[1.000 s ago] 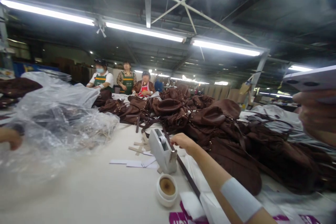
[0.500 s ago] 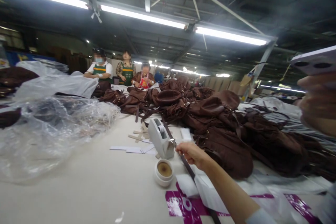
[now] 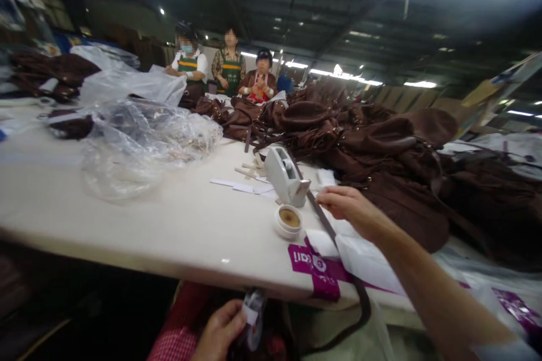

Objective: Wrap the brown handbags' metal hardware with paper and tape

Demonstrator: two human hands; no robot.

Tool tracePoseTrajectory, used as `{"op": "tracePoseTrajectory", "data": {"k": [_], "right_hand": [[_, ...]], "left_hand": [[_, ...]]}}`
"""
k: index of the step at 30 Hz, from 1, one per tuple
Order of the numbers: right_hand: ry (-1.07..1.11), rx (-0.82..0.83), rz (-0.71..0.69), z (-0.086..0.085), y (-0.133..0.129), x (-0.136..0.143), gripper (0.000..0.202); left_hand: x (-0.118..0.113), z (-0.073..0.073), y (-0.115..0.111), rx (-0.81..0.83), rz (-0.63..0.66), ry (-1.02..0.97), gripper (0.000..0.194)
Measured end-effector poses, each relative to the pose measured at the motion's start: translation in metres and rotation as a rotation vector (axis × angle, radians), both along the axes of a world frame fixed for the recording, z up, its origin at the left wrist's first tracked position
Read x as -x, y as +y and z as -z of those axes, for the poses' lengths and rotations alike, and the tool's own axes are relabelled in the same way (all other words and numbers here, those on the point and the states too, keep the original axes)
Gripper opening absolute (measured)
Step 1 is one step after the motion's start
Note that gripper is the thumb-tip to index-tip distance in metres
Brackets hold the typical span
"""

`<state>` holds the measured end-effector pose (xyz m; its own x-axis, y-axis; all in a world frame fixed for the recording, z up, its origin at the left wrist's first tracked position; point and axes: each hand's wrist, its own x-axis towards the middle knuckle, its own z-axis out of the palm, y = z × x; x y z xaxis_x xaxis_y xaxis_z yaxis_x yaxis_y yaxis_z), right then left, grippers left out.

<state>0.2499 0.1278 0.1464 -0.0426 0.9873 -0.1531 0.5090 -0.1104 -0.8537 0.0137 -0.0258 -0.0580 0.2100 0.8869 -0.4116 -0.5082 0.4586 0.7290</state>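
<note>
My right hand (image 3: 345,206) reaches in from the right, fingers pinched just beside the cutting end of a grey tape dispenser (image 3: 282,175). A thin, shiny bit of clear tape seems to be between the fingertips, though blur hides its edges. Below the table edge, my left hand (image 3: 220,330) pinches a small shiny grey-and-clear piece with a white patch (image 3: 250,315); its exact kind is unclear. In front of the dispenser sits a round white pot (image 3: 288,221) with a brown inside. A dark strap (image 3: 325,220) runs past the dispenser and hangs over the edge.
Brown bags (image 3: 381,141) are heaped along the far and right side. Crumpled clear plastic (image 3: 148,135) lies at left on the white table (image 3: 139,231). Paper strips (image 3: 241,186) lie beside the dispenser. Purple printed tape (image 3: 326,285) crosses the front edge. Several people (image 3: 231,70) are beyond.
The view has tilted down and turned left, bringing my left hand into sight. My right fingers have moved slightly away from the dispenser. A hand with a phone at the right is out of view.
</note>
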Motion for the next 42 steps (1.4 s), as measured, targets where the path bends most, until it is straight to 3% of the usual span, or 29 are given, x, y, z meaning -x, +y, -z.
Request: {"op": "tracePoseTrajectory", "data": {"k": [2,3,5,7,10,12,14,22,29,36,42], "right_hand": [[0.135,0.049,-0.264,-0.009,-0.037,0.007,0.020],[0.167,0.153,-0.389,-0.006,-0.057,0.014,0.020],[0.182,0.316,-0.559,0.015,-0.095,0.033,0.019],[0.246,0.351,-0.554,0.050,-0.123,0.051,0.021],[0.097,0.210,-0.454,0.101,-0.143,0.066,0.022],[-0.008,0.118,-0.411,0.123,-0.145,0.068,0.024],[-0.059,0.075,-0.371,0.135,-0.145,0.067,0.029],[-0.135,0.037,-0.183,0.152,-0.148,0.076,0.045],[0.345,0.215,-0.275,0.150,-0.150,0.070,0.047],[0.220,0.176,-0.178,0.163,-0.149,0.067,0.051],[0.437,0.287,-0.066,0.176,-0.148,0.062,0.042]], "left_hand": [[-0.004,-0.005,-0.001,0.011,-0.006,-0.017,0.048],[-0.007,-0.007,-0.001,0.006,-0.004,-0.008,0.047],[-0.010,-0.011,-0.002,-0.012,0.005,0.009,0.045],[-0.011,-0.013,-0.004,-0.024,0.016,0.018,0.043],[-0.010,-0.016,-0.005,-0.051,0.022,0.058,0.040],[-0.009,-0.018,-0.005,-0.070,0.024,0.082,0.039],[-0.010,-0.020,-0.004,-0.078,0.024,0.089,0.039],[-0.011,-0.018,-0.005,-0.088,0.019,0.091,0.040],[-0.012,-0.020,-0.005,-0.047,0.022,0.049,0.040],[-0.013,-0.017,-0.006,-0.049,0.021,0.087,0.041],[-0.012,-0.021,-0.007,-0.041,0.035,0.101,0.044]]}}
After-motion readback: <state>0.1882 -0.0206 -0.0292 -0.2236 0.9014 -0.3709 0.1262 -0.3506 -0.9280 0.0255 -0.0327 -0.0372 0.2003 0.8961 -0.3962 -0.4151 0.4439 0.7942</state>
